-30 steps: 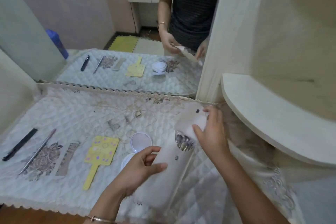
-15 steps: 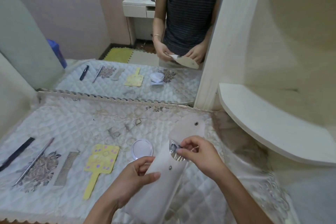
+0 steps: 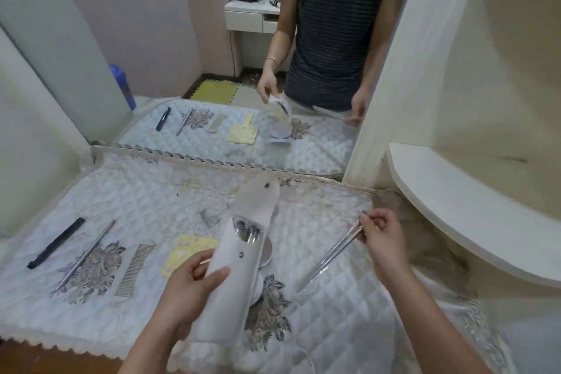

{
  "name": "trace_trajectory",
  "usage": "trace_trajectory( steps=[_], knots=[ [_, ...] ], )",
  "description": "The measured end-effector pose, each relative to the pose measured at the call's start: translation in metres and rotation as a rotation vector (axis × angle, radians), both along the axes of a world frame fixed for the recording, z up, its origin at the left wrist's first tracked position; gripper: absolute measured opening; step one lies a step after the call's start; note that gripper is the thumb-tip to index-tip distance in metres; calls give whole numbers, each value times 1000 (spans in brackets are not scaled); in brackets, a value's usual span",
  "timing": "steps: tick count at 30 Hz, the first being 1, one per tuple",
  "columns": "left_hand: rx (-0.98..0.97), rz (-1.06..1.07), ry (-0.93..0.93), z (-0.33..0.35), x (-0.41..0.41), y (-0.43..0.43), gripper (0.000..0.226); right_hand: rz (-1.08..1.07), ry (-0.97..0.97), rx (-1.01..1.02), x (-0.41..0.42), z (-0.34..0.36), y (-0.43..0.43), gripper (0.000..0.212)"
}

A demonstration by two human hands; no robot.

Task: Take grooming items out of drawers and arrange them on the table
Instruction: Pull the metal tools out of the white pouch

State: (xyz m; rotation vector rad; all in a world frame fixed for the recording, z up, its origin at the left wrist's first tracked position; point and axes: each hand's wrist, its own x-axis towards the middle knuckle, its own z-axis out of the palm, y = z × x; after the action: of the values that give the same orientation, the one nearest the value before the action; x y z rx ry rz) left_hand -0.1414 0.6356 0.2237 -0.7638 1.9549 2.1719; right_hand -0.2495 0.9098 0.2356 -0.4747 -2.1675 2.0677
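Observation:
My left hand (image 3: 188,285) grips a white pouch (image 3: 230,276) with its flap open, tilted up over the table; shiny metal tools (image 3: 247,229) show in its mouth. My right hand (image 3: 381,232) pinches one end of a long thin metal tool in a clear sleeve (image 3: 331,255), held to the right of the pouch, its far end slanting down toward the quilted cloth (image 3: 334,328). On the cloth to the left lie a black stick (image 3: 56,243), a metal rod (image 3: 86,253), a grey comb (image 3: 133,270) and a yellow hand mirror (image 3: 188,252), partly hidden by the pouch.
A round white compact (image 3: 265,253) sits partly behind the pouch. A wall mirror (image 3: 212,70) behind the table reflects a person and the laid-out items. A curved white shelf (image 3: 473,222) juts out on the right. The table's front edge (image 3: 45,346) runs along the bottom left.
My right hand has pulled a long sleeved metal tool out of the pouch and carried it off to the right. The left hand still holds the pouch, now raised a little.

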Motion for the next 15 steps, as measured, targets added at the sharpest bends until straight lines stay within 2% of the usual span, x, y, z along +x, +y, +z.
trace_trajectory(
  steps=[4, 6, 7, 8, 10, 11, 14, 15],
  knots=[
    [17, 119, 16, 3, 8, -13, 23, 240, -206, 140, 11, -37, -43, 23],
    [52, 137, 13, 4, 13, -14, 24, 332, -242, 208, 13, -45, -61, 10],
    [70, 138, 8, 4, 16, -13, 24, 396, -252, 285, 12, -46, -66, 13],
    [85, 134, 4, 5, 18, -12, 25, 474, -256, 380, 11, -47, -71, 30],
    [101, 112, -8, 6, 20, -9, 33, 574, -188, 504, 9, -39, -77, 50],
    [110, 98, -13, 6, 21, -7, 39, 577, -121, 513, 9, -31, -80, 46],
    [127, 37, -37, 5, 18, 2, 45, 543, 74, 360, 18, 2, -87, 10],
    [136, -1, -42, 5, 16, 7, 43, 565, 109, 315, 22, 11, -89, 12]
  ],
)
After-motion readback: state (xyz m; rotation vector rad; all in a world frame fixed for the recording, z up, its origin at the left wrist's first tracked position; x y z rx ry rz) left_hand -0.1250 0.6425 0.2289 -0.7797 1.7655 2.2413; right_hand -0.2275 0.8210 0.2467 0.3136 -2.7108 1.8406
